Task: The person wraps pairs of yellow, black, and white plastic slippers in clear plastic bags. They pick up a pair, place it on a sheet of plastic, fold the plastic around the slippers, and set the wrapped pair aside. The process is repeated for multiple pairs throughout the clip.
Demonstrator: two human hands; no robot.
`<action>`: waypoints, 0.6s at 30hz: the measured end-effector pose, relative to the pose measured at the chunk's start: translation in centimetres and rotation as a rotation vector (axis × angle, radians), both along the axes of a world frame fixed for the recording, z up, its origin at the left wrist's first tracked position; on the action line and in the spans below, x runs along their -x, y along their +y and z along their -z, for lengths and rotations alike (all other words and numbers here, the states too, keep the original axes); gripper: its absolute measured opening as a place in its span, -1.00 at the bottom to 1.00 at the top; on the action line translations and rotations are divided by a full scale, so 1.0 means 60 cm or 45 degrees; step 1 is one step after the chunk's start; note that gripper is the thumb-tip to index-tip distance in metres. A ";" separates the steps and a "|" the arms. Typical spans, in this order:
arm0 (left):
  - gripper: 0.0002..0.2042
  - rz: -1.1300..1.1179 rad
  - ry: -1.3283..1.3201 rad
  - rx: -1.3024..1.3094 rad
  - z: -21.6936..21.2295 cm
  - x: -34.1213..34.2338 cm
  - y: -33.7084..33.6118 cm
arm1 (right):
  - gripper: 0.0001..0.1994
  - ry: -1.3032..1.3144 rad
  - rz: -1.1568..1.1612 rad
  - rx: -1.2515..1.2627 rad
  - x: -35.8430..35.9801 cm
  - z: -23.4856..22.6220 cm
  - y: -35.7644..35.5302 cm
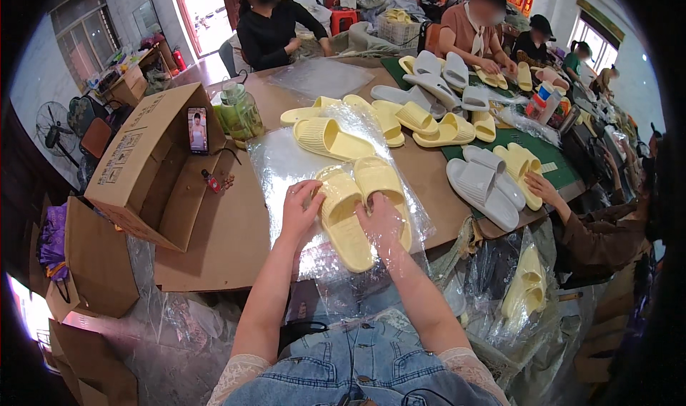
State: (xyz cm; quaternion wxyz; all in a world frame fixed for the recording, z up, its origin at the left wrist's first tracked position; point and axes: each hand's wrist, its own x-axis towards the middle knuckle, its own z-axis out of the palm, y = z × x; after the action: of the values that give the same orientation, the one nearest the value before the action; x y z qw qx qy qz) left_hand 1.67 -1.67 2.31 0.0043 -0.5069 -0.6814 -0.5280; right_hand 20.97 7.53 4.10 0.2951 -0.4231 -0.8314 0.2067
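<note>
A pair of yellow slippers (347,236) lies side by side on a clear plastic bag (280,169), toes pointing away from me; clear film also shows over parts of them. My left hand (299,204) rests against the outer side of the left slipper's strap, fingers stretched and thumb apart. My right hand (382,221) is at the foot openings, its bent fingers tucked between the two slippers by the straps and gripping there. Film gleams around my right wrist. Just beyond lies another yellow slipper (332,139) on the plastic.
An open cardboard box (143,177) with a phone (198,130) on it stands left, beside a glass jar (241,111). Yellow and grey slippers (426,95) pile up ahead. At right, a co-worker's hand (547,190) touches yellow slippers. Bagged slippers (525,284) lie at lower right.
</note>
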 end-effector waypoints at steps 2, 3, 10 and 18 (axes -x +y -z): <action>-0.70 -0.003 0.009 -0.002 -0.001 0.000 -0.001 | -0.65 0.002 -0.001 0.024 0.000 -0.004 -0.002; -0.70 -0.008 0.020 0.001 -0.001 0.001 -0.001 | -0.65 0.008 -0.001 0.033 -0.001 -0.007 -0.003; -0.71 -0.007 0.004 -0.020 0.001 0.001 0.003 | -0.64 0.002 0.002 -0.007 0.000 -0.004 0.000; -0.71 -0.012 -0.005 0.013 0.000 0.001 0.000 | -0.65 0.008 0.012 0.052 0.001 -0.008 -0.004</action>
State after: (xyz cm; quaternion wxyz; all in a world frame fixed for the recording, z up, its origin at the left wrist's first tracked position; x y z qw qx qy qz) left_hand 1.60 -1.67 2.32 0.0029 -0.5028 -0.6864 -0.5254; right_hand 20.93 7.30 4.60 0.2900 -0.4324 -0.8240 0.2233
